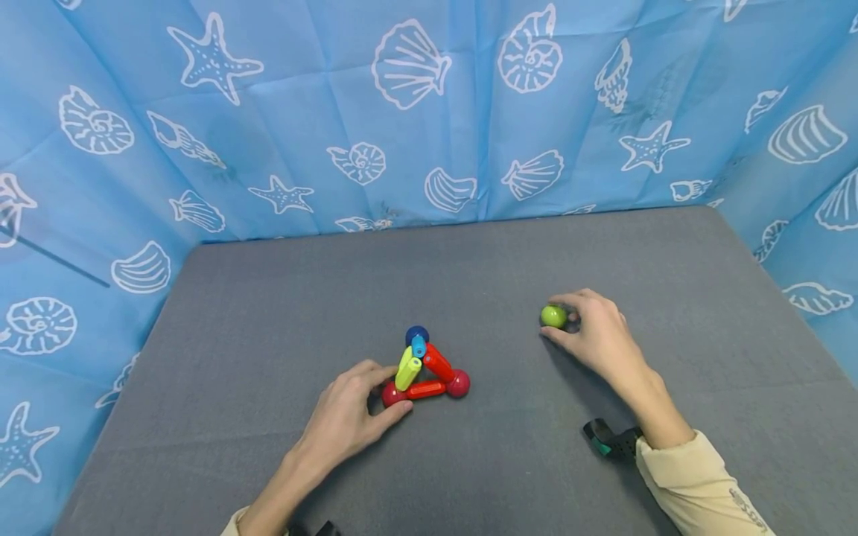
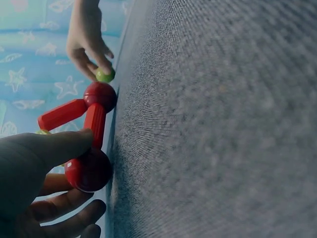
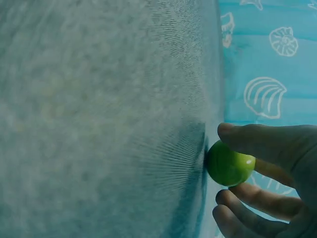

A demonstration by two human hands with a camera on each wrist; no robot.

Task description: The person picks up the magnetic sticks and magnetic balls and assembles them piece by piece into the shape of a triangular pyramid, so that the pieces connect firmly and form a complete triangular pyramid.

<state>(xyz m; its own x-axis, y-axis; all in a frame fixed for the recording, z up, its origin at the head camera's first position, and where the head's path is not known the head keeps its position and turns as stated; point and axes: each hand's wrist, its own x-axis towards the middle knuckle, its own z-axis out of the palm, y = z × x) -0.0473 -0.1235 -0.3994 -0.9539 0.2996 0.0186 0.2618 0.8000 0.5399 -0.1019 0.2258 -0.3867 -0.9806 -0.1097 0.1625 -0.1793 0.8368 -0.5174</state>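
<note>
A structure of balls and rods stands on the grey table, with a red ball (image 1: 393, 394) at its left corner, another red ball (image 1: 459, 383) at its right and a blue ball (image 1: 417, 336) at the back. A red rod (image 1: 426, 389) joins the two red balls; another red rod (image 2: 62, 114) slants upward from the right one. Yellow-green rods (image 1: 408, 374) and a light blue rod (image 1: 418, 346) also belong to it. My left hand (image 1: 345, 409) grips the left red ball between thumb and fingers. To the right, my right hand (image 1: 603, 335) pinches a green ball (image 3: 230, 163) at the tabletop.
Grey cloth covers the table (image 1: 281, 298). Behind it and along the sides hangs a blue curtain (image 1: 302, 89) with white shells and starfish. A black strap (image 1: 613, 439) shows at my right wrist.
</note>
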